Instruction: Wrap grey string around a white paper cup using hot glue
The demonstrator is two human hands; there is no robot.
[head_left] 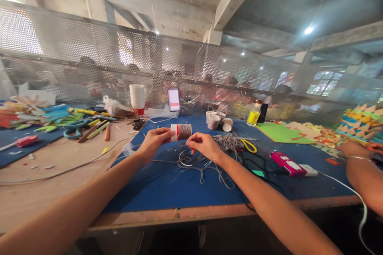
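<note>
My left hand (154, 142) is closed around the base end of a paper cup (174, 132) held on its side above the blue mat. Grey cord (184, 132) wraps the cup's right part, while its white and red surface shows on the left. Beside the wrapped end, my right hand (204, 146) has its fingers pinched together, seemingly on the cord; the fingertips partly hide it. Loose loops of grey cord (202, 177) trail on the mat below, among thin clear strips (172, 169). A larger heap of cord (229, 143) lies just behind my right hand.
Behind are small wrapped cups (213, 121), a stack of paper cups (137, 97), a phone (174, 99) and a yellow-labelled bottle (253, 114). Yellow-handled scissors (249, 146) and a pink box (287, 164) lie right. Tools (95, 129) lie left. A co-worker's arm (363, 175) reaches in at right.
</note>
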